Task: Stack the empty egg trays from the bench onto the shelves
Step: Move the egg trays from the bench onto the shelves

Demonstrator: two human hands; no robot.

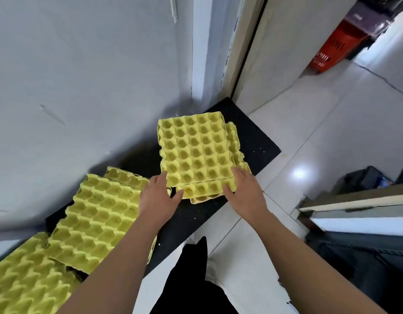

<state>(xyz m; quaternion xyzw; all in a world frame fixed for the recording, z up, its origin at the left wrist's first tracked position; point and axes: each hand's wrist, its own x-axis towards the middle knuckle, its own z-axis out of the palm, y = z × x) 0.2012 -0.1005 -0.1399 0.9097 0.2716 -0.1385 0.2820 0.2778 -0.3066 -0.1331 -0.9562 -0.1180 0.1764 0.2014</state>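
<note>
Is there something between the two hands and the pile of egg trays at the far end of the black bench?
Nothing visible. The left hand and the right hand touch the near corners of the egg tray pile. No shelves can be made out in this view, so that path cannot be judged.

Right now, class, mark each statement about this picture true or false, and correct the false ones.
1. The left hand and right hand both touch the near end of the tray stack. True.
2. The tray stack holds eggs. False: its cups are empty.
3. The tray stack lies on a white surface. False: the bench under it is black.
4. More yellow trays lie to the left of it. True.
5. The red basket sits on the bench. False: it stands on the floor, well beyond the bench.
</note>
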